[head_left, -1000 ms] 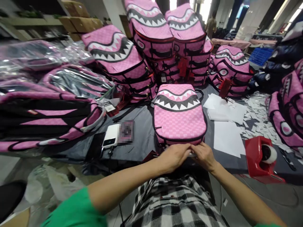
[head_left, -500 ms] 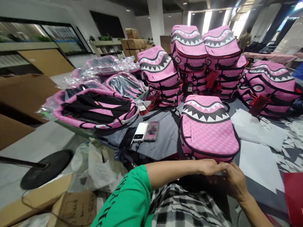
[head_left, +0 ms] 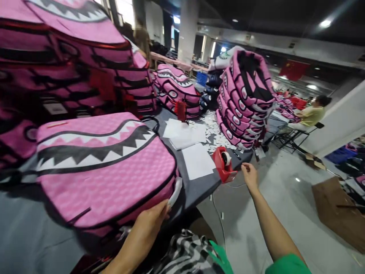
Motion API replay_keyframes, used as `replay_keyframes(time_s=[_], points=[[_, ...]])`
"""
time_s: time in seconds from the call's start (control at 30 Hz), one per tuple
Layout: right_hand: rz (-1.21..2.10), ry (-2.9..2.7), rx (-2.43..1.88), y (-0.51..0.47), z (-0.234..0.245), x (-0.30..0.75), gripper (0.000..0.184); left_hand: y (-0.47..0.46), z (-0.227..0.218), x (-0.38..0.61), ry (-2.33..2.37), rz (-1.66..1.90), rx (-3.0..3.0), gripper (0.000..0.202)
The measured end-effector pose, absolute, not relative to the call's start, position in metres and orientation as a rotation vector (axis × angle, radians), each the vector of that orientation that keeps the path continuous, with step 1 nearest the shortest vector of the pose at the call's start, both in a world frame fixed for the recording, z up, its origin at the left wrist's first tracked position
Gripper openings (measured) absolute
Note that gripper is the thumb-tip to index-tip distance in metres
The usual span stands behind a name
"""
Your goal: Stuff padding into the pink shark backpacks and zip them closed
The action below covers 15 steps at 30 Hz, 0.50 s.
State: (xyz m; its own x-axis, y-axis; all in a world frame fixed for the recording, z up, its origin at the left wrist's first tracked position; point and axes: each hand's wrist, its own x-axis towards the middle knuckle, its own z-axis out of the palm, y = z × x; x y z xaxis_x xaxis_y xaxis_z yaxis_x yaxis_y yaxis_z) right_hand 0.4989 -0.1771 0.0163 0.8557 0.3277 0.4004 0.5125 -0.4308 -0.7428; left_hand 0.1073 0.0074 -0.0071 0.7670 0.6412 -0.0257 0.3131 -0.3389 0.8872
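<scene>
A pink backpack (head_left: 114,182) with a shark-mouth print lies front side up on the grey-covered table. My left hand (head_left: 152,220) is closed on its near right edge, at a white-wrapped loop (head_left: 175,192). Further right, my right hand (head_left: 250,176) hangs just past the table edge with thumb and fingers pinched together. Whatever may be between those fingertips is too small to make out. Close to its left stands a red tape dispenser (head_left: 224,167) with a white roll, at the table's edge.
White paper sheets (head_left: 196,161) and many small white slips (head_left: 212,129) lie beyond the bag. Stacked pink backpacks stand at the left (head_left: 82,64) and right (head_left: 242,102). A cable (head_left: 219,213) hangs to the floor. A seated person (head_left: 310,114) is far right.
The view has swung right, bringing the tape dispenser into sight. My hands, together at the bag's near edge before, are now apart: the left stays at the bag, the right has moved out rightward.
</scene>
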Motion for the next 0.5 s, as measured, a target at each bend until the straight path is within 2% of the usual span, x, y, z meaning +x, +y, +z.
replay_keyframes(time_s=[0.23, 0.4, 0.5], points=[[0.136, -0.622, -2.091, -0.147, -0.001, 0.508, 0.047, -0.003, -0.034, 0.101, 0.72, 0.561, 1.919, 0.042], [0.156, -0.509, -1.984, -0.147, 0.005, 0.498, 0.032, -0.001, -0.032, 0.101, 0.76, 0.574, 1.927, 0.046], [0.154, -0.445, -1.855, -0.164, 0.009, 0.482, 0.03, -0.001, -0.022, 0.101, 0.783, 0.542, 1.934, 0.045]])
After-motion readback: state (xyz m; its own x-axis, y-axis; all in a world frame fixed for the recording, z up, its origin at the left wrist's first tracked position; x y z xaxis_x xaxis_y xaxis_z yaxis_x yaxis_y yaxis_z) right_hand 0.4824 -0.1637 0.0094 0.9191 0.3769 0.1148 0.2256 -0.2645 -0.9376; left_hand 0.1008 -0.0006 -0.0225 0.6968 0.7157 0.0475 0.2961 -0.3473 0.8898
